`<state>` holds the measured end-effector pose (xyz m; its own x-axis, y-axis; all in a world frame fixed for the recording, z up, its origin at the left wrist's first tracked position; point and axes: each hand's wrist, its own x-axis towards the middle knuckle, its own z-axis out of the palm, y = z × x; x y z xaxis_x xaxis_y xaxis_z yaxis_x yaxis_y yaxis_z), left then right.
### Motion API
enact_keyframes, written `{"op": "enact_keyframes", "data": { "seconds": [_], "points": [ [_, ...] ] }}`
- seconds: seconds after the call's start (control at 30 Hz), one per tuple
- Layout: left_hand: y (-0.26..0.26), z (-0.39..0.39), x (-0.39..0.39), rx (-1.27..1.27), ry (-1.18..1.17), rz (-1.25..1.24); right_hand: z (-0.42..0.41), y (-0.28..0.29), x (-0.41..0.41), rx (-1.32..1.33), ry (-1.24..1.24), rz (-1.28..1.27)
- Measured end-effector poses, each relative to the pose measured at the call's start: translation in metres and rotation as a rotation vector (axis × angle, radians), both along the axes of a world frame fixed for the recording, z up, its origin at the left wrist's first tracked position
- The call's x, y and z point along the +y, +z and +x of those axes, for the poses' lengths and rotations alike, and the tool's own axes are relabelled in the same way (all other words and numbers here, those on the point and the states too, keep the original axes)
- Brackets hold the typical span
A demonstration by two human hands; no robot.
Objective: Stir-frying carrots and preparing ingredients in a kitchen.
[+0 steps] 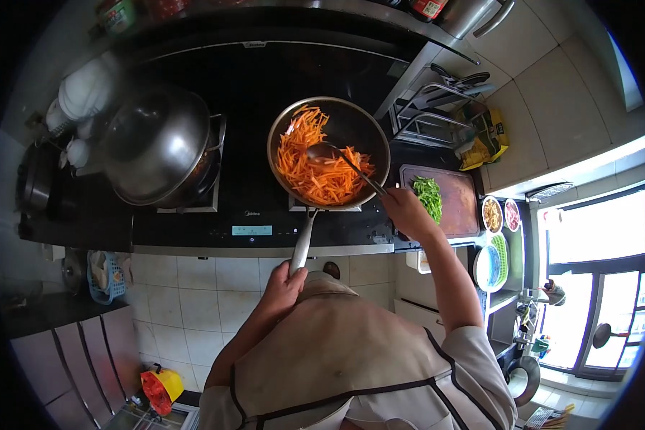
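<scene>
My left hand (286, 287) grips the long metal handle (301, 247) of a frying pan (357, 121) on the stove's right burner. Shredded carrot (322, 180) covers much of the pan, with part of the dark bottom bare at the upper right. In my right hand (411, 212) is the handle of a metal ladle (357, 171). Its bowl rests among the carrot shreds near the pan's middle. Just right of that hand, chopped green vegetable (427, 196) lies on a brown cutting board (458, 201).
A domed metal lid (153, 142) covers a wok on the left burner. A knife rack (427, 115) stands behind the board. To its right are bowls of cut food (492, 214) and a green basket (500, 258). A yellow bin (169, 384) with a red bag sits at lower left.
</scene>
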<state>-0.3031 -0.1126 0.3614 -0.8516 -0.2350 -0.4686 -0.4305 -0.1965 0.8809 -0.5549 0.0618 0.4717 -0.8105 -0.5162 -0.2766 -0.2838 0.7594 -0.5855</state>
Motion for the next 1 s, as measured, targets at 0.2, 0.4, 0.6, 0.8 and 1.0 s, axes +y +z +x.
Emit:
{"op": "enact_keyframes", "data": {
  "seconds": [0.2,0.4,0.6,0.8,1.0],
  "points": [
    [0.000,-0.003,0.000,0.001,0.033,0.033,0.030,0.053,0.034,0.059,0.041,-0.002],
    [0.000,-0.002,0.000,0.005,0.029,0.021,0.054,0.064,0.041,0.316,0.195,0.391],
    [0.011,-0.003,-0.002,0.005,-0.020,-0.004,0.021,-0.036,0.009,0.476,0.047,0.208],
    [0.006,-0.001,-0.003,-0.030,-0.045,-0.015,0.013,-0.025,-0.004,0.349,-0.129,0.030],
    [0.009,-0.005,-0.002,-0.054,-0.033,-0.006,-0.018,-0.060,-0.027,0.103,-0.337,-0.046]
  ]
}}
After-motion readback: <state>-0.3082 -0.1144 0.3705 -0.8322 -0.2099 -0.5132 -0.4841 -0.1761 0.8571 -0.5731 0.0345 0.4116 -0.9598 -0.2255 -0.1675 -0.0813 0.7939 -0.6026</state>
